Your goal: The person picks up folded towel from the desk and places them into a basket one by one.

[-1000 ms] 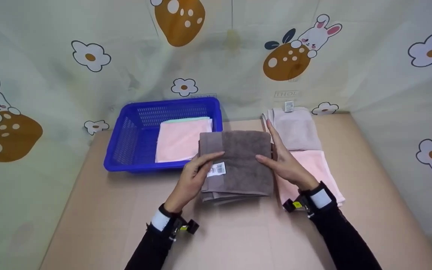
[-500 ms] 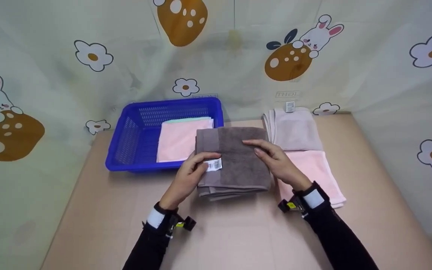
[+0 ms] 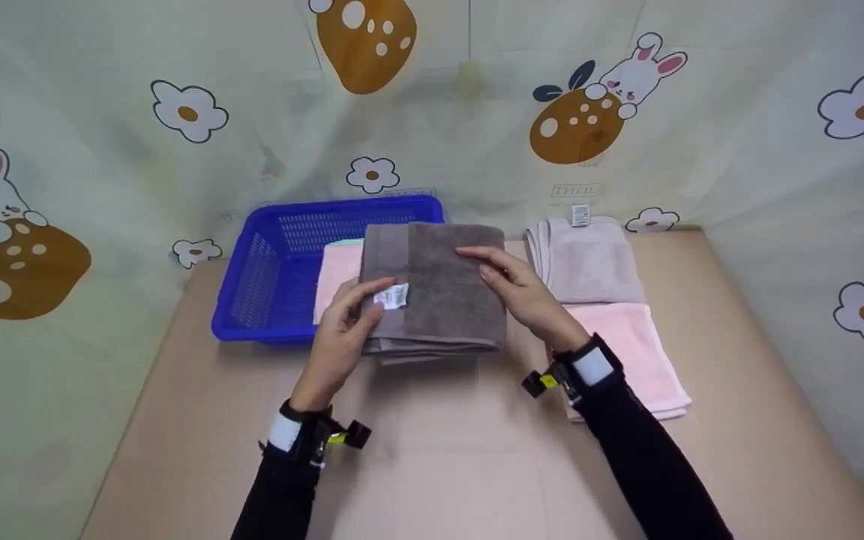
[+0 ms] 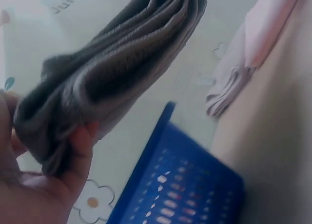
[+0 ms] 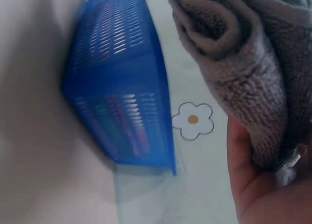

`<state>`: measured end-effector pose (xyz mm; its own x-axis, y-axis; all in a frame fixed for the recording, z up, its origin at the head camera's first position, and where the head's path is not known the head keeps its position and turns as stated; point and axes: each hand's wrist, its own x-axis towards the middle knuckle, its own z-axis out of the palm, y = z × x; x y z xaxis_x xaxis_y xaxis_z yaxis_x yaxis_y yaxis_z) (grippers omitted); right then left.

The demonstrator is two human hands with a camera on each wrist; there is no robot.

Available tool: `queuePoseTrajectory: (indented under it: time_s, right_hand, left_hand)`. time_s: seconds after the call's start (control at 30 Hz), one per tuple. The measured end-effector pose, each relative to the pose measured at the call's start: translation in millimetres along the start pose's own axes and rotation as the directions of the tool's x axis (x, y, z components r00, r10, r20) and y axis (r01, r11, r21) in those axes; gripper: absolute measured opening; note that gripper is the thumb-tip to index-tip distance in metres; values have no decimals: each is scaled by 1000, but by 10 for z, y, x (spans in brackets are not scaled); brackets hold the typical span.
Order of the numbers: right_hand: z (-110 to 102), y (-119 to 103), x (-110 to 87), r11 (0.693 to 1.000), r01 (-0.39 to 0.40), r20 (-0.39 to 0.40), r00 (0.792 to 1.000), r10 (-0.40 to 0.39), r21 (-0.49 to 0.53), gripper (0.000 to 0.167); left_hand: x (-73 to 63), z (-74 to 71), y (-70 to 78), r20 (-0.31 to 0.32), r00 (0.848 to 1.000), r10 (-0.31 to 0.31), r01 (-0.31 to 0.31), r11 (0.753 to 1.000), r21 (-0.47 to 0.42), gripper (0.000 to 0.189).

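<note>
A folded dark grey-brown towel [image 3: 451, 292] with a white label hangs in the air, overlapping the right part of the blue basket [image 3: 252, 330] in the head view. My left hand [image 3: 338, 337] grips its left edge, thumb and fingers near the label. On the opposite edge, my right hand [image 3: 526, 296] holds the towel with fingertips on its top face. The left wrist view shows the layered folds of the towel [image 4: 122, 73] pinched between fingers and thumb. Inside the basket lies a folded pink towel [image 3: 338, 274], partly hidden, with a mint edge behind it.
To the right, a folded light grey towel [image 3: 597, 259] with a label lies at the back of the table [image 3: 462, 465]. A folded pink towel [image 3: 627, 352] lies in front of it. A printed curtain [image 3: 462, 135] stands behind the table and at both sides.
Both hands have carried the dark towel left and away from me, towards the basket, covering more of the pink towel there. The right hand's fingers have shifted onto the towel's top face.
</note>
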<state>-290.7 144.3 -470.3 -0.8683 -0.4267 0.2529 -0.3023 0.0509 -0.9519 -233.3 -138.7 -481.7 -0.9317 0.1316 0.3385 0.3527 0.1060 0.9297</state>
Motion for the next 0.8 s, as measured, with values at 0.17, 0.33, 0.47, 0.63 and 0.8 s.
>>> queuePoseTrajectory:
  time_s: [0.17, 0.33, 0.47, 0.63, 0.8]
  right_hand:
    - [135, -59, 245, 998, -50, 9, 999, 50, 48, 53]
    - [291, -48, 477, 994, -91, 57, 994, 88, 54, 69]
    - [415, -4, 617, 995, -100, 18, 995, 100, 10, 65]
    - [575, 77, 714, 983, -133, -94, 988, 122, -125, 61]
    - [705, 174, 773, 950, -107, -157, 986, 63, -293, 63]
  left_hand:
    - [50, -164, -14, -104, 994, -19, 16, 999, -30, 36]
    - [75, -378, -44, -148, 983, -108, 104, 994, -34, 48]
    - [101, -499, -115, -190, 977, -102, 123, 987, 102, 56]
    - [112, -549, -244, -232, 973, 8, 66, 948, 310, 41]
    - [110, -541, -348, -243, 964, 104, 34, 863, 504, 27]
